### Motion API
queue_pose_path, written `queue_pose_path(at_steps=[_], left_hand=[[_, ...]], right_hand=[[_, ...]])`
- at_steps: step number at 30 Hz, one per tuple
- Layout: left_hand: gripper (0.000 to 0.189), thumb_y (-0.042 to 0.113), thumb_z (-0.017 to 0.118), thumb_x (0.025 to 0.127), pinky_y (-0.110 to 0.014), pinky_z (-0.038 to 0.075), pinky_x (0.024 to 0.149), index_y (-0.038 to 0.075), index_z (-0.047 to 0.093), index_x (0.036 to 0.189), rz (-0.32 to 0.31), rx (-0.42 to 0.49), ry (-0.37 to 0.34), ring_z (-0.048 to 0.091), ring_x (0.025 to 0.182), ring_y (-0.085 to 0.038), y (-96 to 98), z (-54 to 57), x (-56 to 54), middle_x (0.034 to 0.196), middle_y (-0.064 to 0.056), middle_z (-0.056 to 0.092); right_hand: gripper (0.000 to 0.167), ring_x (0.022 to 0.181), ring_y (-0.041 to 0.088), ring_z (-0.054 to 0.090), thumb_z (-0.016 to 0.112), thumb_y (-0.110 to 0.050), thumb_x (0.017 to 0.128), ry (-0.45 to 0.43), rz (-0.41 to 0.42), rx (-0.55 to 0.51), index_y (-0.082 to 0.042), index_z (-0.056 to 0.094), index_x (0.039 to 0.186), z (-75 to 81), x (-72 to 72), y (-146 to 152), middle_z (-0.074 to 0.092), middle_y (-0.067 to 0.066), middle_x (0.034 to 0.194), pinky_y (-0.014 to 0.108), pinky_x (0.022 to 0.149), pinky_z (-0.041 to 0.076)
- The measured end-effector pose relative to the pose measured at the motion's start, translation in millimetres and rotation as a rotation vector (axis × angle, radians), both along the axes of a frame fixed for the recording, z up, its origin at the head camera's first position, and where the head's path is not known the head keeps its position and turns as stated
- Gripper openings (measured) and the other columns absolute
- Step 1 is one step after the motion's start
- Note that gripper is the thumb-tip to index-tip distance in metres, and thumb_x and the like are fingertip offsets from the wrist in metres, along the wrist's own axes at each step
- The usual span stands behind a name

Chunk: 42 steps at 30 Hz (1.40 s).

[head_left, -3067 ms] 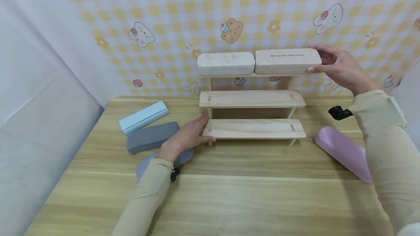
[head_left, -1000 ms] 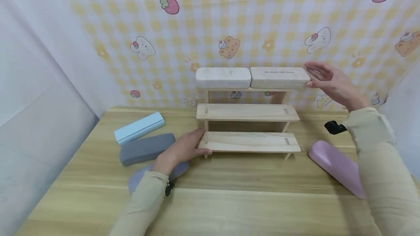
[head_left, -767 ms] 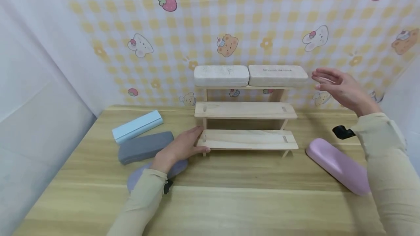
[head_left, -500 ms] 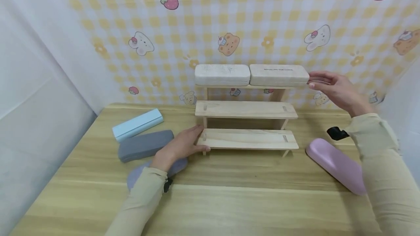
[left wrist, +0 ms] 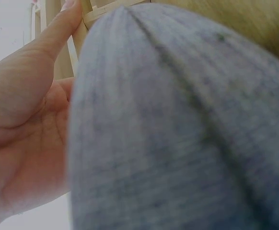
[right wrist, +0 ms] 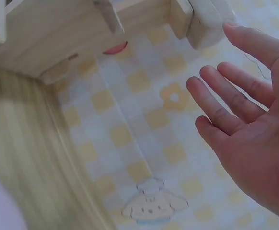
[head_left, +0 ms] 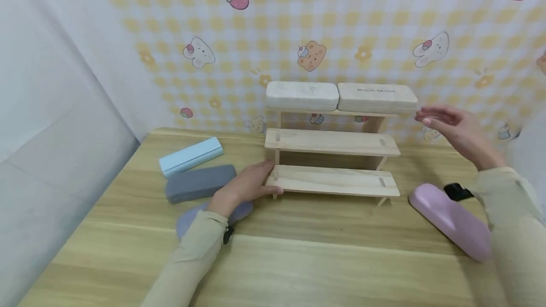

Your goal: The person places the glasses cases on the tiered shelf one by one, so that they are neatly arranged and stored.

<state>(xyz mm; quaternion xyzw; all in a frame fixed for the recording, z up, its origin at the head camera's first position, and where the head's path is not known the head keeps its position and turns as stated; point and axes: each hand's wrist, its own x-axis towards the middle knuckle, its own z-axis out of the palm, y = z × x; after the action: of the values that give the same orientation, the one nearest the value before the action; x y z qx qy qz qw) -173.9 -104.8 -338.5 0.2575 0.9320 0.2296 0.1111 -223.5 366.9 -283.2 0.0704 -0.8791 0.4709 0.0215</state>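
A three-tier wooden display rack (head_left: 332, 180) stands on the table. My left hand (head_left: 243, 186) holds the left end of its lowest tier, thumb at the front edge and fingers at the far side. Two off-white glasses cases sit end to end on the top tier: a left case (head_left: 302, 95) with a faint pattern and a right case (head_left: 377, 98) with dark lettering. My right hand (head_left: 462, 131) is in the air just right of the lettered case, apart from it, holding nothing; its loosely bent fingers (right wrist: 221, 117) show in the right wrist view.
Left on the table lie a light blue case (head_left: 191, 157), a grey-blue case (head_left: 200, 183) and a lavender case (head_left: 187, 221), partly under my left forearm and large in the left wrist view. A pink case (head_left: 452, 224) lies at right. Behind hangs a checked cloth (head_left: 362, 18).
My right hand has left the end of the lettered case, touched it again, and drawn away right and slightly down. My left hand stays on the rack. The head view has shifted.
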Motion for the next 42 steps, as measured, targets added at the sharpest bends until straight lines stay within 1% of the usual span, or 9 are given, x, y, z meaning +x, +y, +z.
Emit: queue_pose_path(at_steps=[6, 13, 20, 22, 24, 29, 34, 39, 42], left_hand=[[0.074, 0.035, 0.070, 0.082, -0.039, 0.035, 0.102, -0.002, 0.038, 0.138, 0.008, 0.009, -0.024, 0.044, 0.123, -0.030, 3.7, -5.2, 3.3, 0.137, -0.019, 0.043], [0.075, 0.037, 0.069, 0.083, -0.039, 0.034, 0.103, -0.001, 0.037, 0.139, -0.012, 0.007, -0.042, 0.042, 0.125, -0.030, 9.6, -10.0, 4.2, 0.139, -0.019, 0.042], [0.076, 0.036, 0.069, 0.083, -0.041, 0.032, 0.104, -0.003, 0.037, 0.139, -0.006, -0.013, -0.037, 0.039, 0.127, -0.033, 10.1, -10.3, 4.3, 0.141, -0.021, 0.039], [0.076, 0.036, 0.069, 0.083, -0.041, 0.032, 0.104, -0.002, 0.036, 0.139, -0.005, -0.010, -0.038, 0.038, 0.128, -0.033, 8.7, -8.7, 3.6, 0.141, -0.021, 0.037], [0.075, 0.036, 0.069, 0.084, -0.042, 0.033, 0.104, -0.002, 0.036, 0.139, -0.006, -0.014, -0.028, 0.040, 0.126, -0.033, 7.6, -7.3, 2.9, 0.141, -0.021, 0.038], [0.079, 0.040, 0.067, 0.084, -0.042, 0.033, 0.103, -0.002, 0.032, 0.142, 0.005, -0.075, -0.010, 0.038, 0.128, -0.034, 7.5, -4.4, 1.4, 0.143, -0.022, 0.034], [0.081, 0.043, 0.065, 0.085, -0.043, 0.033, 0.104, -0.001, 0.030, 0.143, -0.001, -0.092, -0.014, 0.036, 0.128, -0.035, 9.3, -5.4, -0.6, 0.145, -0.022, 0.031], [0.077, 0.042, 0.066, 0.084, -0.043, 0.036, 0.101, 0.002, 0.035, 0.142, -0.004, -0.064, 0.018, 0.042, 0.125, -0.034, 6.7, -4.8, -3.0, 0.142, -0.019, 0.037], [0.073, 0.041, 0.067, 0.084, -0.042, 0.038, 0.099, 0.003, 0.038, 0.139, -0.005, -0.040, 0.034, 0.046, 0.121, -0.031, 6.3, -3.0, -6.4, 0.139, -0.016, 0.043]], right_hand=[[0.041, 0.106, -0.009, 0.049, 0.053, -0.022, 0.096, 0.015, -0.021, 0.034, -0.015, 0.048, 0.137, -13.1, 46.5, 36, 0.060, -0.013, 0.120, 0.004, 0.078, 0.036], [0.036, 0.111, 0.013, 0.056, 0.031, 0.017, 0.094, 0.162, 0.275, -0.557, 0.018, 0.036, 0.130, -38.9, 95.3, 70, 0.060, 0.010, 0.120, 0.014, 0.094, 0.038], [0.038, 0.111, 0.014, 0.056, 0.024, 0.016, 0.095, 0.064, 0.279, -0.590, 0.015, 0.037, 0.131, -82.8, 139.2, 71, 0.060, 0.009, 0.121, 0.017, 0.092, 0.041], [0.040, 0.113, 0.016, 0.055, 0.019, 0.016, 0.096, 0.059, 0.314, -0.624, 0.015, 0.037, 0.131, -91.9, 144.1, 71, 0.059, 0.011, 0.122, 0.018, 0.093, 0.041], [0.042, 0.117, 0.021, 0.052, 0.011, 0.013, 0.097, 0.033, 0.405, -0.754, 0.017, 0.036, 0.131, -97.1, 144.3, 72, 0.055, 0.018, 0.125, 0.021, 0.096, 0.039], [0.054, 0.124, 0.024, 0.044, -0.004, 0.001, 0.098, -0.111, 0.581, -0.926, 0.017, 0.035, 0.132, -102.1, 140.7, 75, 0.048, 0.023, 0.131, 0.025, 0.100, 0.036], [0.050, 0.122, 0.015, 0.047, 0.002, 0.003, 0.099, -0.042, 0.478, -0.717, 0.015, 0.039, 0.132, -100.1, 144.9, 72, 0.054, 0.014, 0.130, 0.019, 0.097, 0.037], [0.039, 0.118, -0.002, 0.046, 0.017, 0.003, 0.101, 0.056, 0.220, -0.239, 0.013, 0.040, 0.130, -94.3, 150.3, 69, 0.055, -0.006, 0.128, 0.009, 0.090, 0.038], [0.037, 0.117, -0.009, 0.043, 0.023, 0.000, 0.102, 0.050, 0.124, -0.037, 0.012, 0.038, 0.133, -91.8, 152.8, 71, 0.050, -0.014, 0.131, 0.005, 0.087, 0.037]])
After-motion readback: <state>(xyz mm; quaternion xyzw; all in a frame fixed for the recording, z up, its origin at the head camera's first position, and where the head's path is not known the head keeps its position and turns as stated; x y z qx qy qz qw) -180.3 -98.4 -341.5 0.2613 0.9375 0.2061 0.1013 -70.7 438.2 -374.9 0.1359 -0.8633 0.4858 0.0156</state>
